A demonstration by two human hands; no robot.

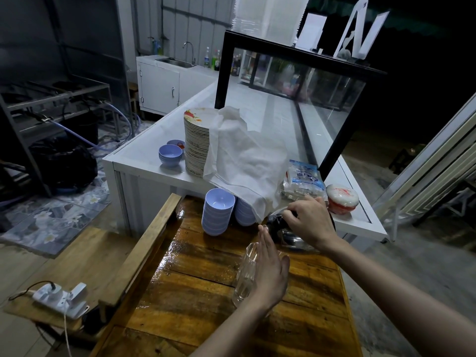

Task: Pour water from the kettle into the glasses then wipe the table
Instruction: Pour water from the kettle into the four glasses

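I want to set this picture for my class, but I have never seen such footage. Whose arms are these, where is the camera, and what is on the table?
There is no machine here: a person wears a camera on the head, looking down at both bare hands. The right hand grips the handle of a dark kettle on the wet wooden table. The left hand rests open against a clear glass. Behind them stand stacked lilac bowls, with a white cloth draped over a tall pile of plates on the white counter.
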